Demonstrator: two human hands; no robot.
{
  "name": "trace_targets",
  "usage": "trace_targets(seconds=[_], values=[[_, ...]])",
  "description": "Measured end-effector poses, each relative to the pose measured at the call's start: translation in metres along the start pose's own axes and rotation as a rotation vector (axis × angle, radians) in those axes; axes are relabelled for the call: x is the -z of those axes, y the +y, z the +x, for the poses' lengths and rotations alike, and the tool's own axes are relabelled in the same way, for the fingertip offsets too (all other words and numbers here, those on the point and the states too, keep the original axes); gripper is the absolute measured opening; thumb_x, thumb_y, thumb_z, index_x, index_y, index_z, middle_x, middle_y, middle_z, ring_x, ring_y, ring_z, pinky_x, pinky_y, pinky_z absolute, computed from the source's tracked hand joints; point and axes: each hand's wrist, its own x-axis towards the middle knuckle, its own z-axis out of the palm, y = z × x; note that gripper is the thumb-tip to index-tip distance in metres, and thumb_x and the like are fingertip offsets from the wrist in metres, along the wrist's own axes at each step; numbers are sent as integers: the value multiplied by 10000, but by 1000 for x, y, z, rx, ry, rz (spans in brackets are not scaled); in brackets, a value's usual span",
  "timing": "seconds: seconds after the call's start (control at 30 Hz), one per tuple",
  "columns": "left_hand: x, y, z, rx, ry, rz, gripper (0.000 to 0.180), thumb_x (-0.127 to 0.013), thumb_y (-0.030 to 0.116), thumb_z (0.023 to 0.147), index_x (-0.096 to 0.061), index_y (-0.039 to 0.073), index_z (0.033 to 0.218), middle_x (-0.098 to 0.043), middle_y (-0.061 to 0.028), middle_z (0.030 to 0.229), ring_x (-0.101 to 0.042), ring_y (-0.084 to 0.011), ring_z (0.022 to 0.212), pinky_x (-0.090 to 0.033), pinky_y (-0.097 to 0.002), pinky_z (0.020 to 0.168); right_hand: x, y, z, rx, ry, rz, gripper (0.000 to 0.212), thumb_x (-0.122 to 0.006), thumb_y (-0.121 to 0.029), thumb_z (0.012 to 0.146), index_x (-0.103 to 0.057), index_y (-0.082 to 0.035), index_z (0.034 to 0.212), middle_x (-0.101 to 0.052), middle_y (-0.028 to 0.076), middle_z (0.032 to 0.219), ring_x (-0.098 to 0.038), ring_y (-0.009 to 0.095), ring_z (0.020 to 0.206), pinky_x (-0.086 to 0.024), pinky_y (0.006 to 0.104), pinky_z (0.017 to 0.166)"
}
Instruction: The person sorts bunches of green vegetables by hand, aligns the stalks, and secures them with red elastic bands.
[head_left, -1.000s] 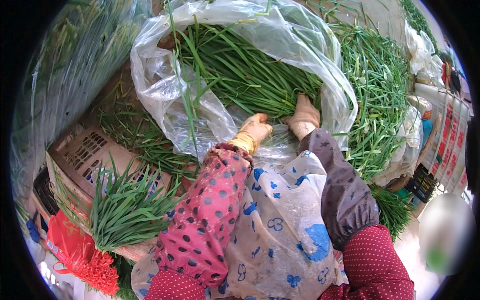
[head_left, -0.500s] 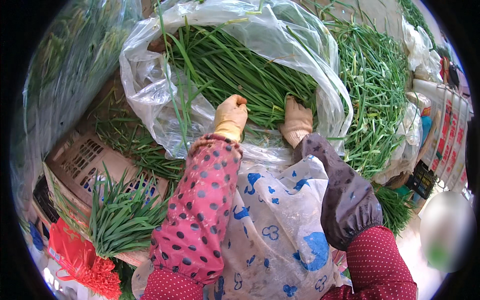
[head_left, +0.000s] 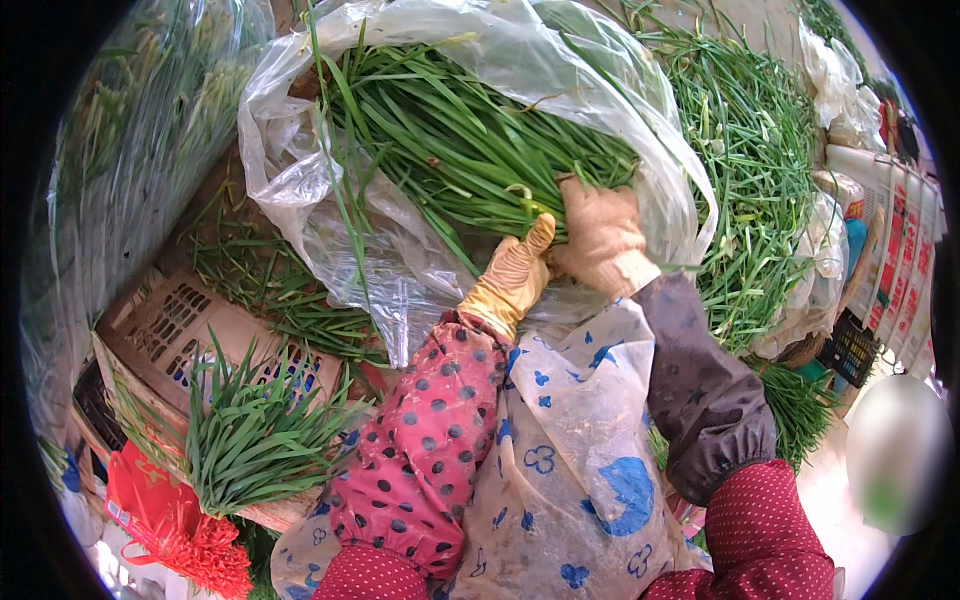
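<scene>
A big heap of long green garlic chives (head_left: 470,140) lies inside an opened clear plastic bag (head_left: 290,180). My right hand (head_left: 605,232), in a tan glove, is closed around the near right end of the chives, its fingers partly hidden among the stalks. Close beside it, my left hand (head_left: 508,278) wears a yellow glove. Its thumb points up against the stalk ends, and the other fingers curl out of sight under the near edge of the bunch.
Loose chives (head_left: 755,180) are piled right of the bag. At the left stand a brown plastic crate (head_left: 170,310) and a bunch of chives (head_left: 255,430), with a red bag (head_left: 150,500) below. White crates (head_left: 890,230) are at the far right. Clear sheeting (head_left: 150,150) covers greens at upper left.
My left hand has moved right and toward me, up beside the right hand, and its thumb has lifted. The right hand has turned inward, and the chives have shifted slightly.
</scene>
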Motion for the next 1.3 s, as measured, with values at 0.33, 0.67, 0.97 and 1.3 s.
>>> trace_targets(seconds=[0.33, 0.67, 0.97, 1.3], values=[[41, -7, 10, 134, 271, 441, 1034, -799, 444, 768, -155, 136, 1515, -450, -96, 1410, -457, -263, 1241, -436, -407, 943, -25, 22, 37, -163, -463, 326, 945, -790, -278, 658, -305, -27, 1429, -613, 299, 1127, -592, 400, 1104, -474, 398, 934], [66, -7, -24, 16, -86, 342, 679, -702, 255, 884, -328, 101, 1429, -519, -89, 1309, -530, -222, 1175, -455, -413, 989, -12, -31, 0, -268, -158, 319, 838, -779, -252, 676, -361, -101, 1386, -605, 197, 1183, -612, 391, 1048, -516, 431, 850], [34, 15, -66, -9, 44, -203, 628, -726, 392, 829, -517, 19, 1289, -577, -176, 1270, -536, -329, 1197, -422, -488, 1052, 3, -78, -47, 34, -313, 460, 888, -748, -264, 709, -293, 30, 1413, -478, 263, 1334, -560, 408, 1127, -480, 443, 934], [79, 5, -66, -174, 67, -297, 642, -750, 237, 817, -460, -40, 1318, -564, -230, 1265, -597, -324, 1102, -570, -467, 841, 39, -32, -51, -328, -53, 1097, 185, -549, -75, 937, -639, -10, 1084, -674, 53, 948, -598, 89, 779, -500, 229, 741]])
